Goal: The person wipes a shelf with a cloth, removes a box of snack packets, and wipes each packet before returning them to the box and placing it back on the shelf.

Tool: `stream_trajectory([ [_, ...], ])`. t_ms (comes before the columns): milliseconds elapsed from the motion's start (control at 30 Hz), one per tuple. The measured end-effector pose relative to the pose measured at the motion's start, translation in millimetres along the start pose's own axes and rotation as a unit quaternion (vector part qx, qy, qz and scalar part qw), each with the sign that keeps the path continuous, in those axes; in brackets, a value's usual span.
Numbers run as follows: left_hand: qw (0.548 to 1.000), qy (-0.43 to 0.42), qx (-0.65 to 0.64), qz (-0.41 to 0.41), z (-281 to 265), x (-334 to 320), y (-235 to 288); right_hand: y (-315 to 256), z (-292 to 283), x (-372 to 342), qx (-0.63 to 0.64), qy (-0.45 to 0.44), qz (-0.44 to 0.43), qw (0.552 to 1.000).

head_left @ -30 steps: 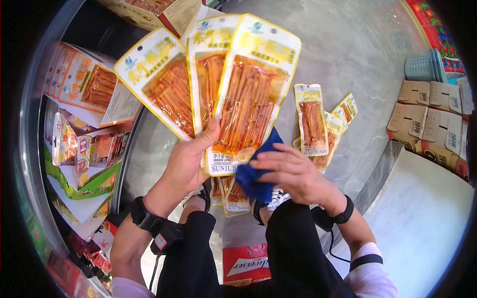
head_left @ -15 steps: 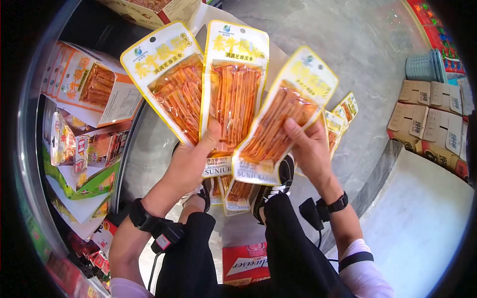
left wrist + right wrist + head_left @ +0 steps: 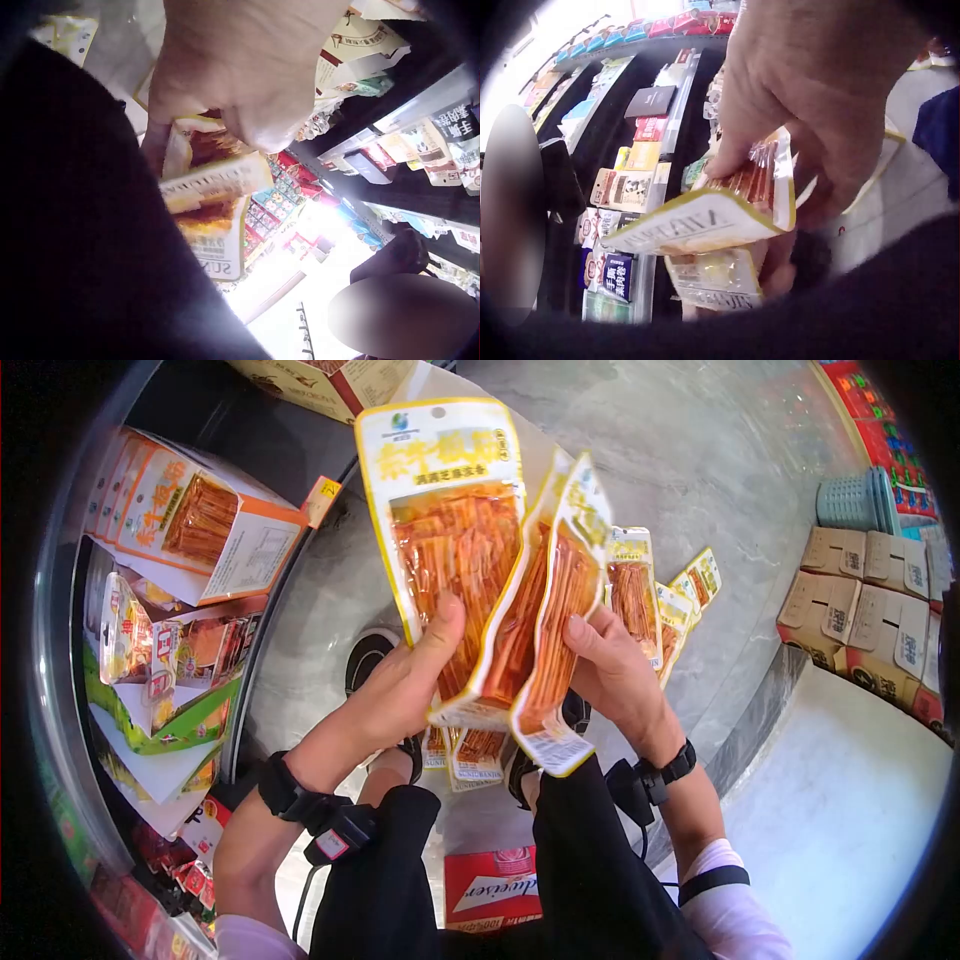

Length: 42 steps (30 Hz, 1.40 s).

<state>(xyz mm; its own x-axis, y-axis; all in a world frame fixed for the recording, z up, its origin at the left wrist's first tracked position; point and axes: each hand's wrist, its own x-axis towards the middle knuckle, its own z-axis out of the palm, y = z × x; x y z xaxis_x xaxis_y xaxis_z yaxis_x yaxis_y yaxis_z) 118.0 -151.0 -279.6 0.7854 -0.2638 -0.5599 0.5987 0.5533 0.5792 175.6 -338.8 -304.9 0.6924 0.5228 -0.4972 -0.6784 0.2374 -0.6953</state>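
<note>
The left hand and right hand face each other near the middle of the head view, each gripping snack packets with the thumb in front and the other fingers mostly hidden behind. The left forearm slants up from the lower left; its thumb lies along the face of the left packet, which stands nearly upright, front toward the camera. The right forearm rises from the lower right, leaning inward, its thumb pressed on the right packet, turned nearly edge-on. Between them the middle packet is angled too; which fingers hold it cannot be told. In the right wrist view, the right hand comes down from the top, the packet beneath it bowed. Loose packets lie on the floor at right of centre, and more packets lie below the hands, between the shoes.
</note>
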Motion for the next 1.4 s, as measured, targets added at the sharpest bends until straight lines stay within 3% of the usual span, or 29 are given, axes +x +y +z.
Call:
stream_trajectory([
  [33,0.998,-0.009,0.063,-0.002,-7,2,-2,3,-2,-1,0.057,-0.025,0.021,0.998],
  [67,0.992,-0.019,0.127,-0.004,-11,3,-3,4,-6,0,0.013,-0.025,-0.033,0.999],
  [100,0.992,-0.018,0.126,-0.005,-11,2,-3,3,-8,-1,0.013,-0.025,-0.032,0.999],
  [167,1.0,0.005,0.012,0.007,-9,1,-1,-2,-16,-1,0.105,0.016,-0.075,0.992],
  [233,0.999,-0.035,-0.003,0.014,-21,2,0,-10,-30,-6,0.118,0.025,-0.056,0.991],
  [367,0.998,-0.061,-0.034,-0.001,-14,2,5,-16,-31,-16,0.109,-0.064,-0.087,0.988],
  [467,1.0,-0.006,0.003,0.016,-9,3,5,-13,-12,-18,0.127,-0.058,-0.034,0.99],
  [533,0.994,0.084,0.07,0.016,-15,5,2,-6,-12,-15,0.123,-0.071,-0.006,0.99],
  [667,0.993,0.08,-0.074,0.042,-11,6,10,-7,-3,-14,0.095,-0.044,-0.018,0.994],
  [700,0.993,0.08,-0.074,0.042,-12,6,9,-6,-4,-15,0.103,-0.026,-0.015,0.994],
  [767,0.993,0.091,-0.056,0.06,-11,6,7,-6,-9,-13,0.118,-0.072,-0.01,0.99],
  [833,0.994,0.09,-0.01,0.059,-7,7,4,-5,0,-15,0.131,-0.039,-0.004,0.991],
  [900,0.994,0.089,0.036,0.058,-5,6,4,-7,-3,-15,0.114,-0.068,-0.024,0.991],
  [967,0.982,0.032,0.177,0.051,-6,4,5,-18,9,-11,0.092,-0.075,-0.126,0.985],
  [1033,0.984,0.027,0.171,0.034,-6,2,1,-21,16,-4,0.068,-0.032,-0.167,0.983],
  [1133,0.996,0.048,0.068,0.041,-5,3,1,-12,15,1,-0.122,0.005,-0.196,0.973],
  [1167,0.996,0.048,0.067,0.041,-4,3,2,-10,15,-2,-0.183,-0.004,-0.16,0.97],
  [1300,0.995,0.015,0.067,0.075,-7,5,0,-2,30,-8,-0.191,-0.021,-0.131,0.973],
  [1367,0.996,0.013,-0.077,0.036,-4,6,-4,-1,30,-7,-0.189,-0.015,-0.141,0.972],
  [1400,0.996,0.013,-0.077,0.036,-5,6,-5,-2,30,-6,-0.189,-0.015,-0.141,0.972],
])
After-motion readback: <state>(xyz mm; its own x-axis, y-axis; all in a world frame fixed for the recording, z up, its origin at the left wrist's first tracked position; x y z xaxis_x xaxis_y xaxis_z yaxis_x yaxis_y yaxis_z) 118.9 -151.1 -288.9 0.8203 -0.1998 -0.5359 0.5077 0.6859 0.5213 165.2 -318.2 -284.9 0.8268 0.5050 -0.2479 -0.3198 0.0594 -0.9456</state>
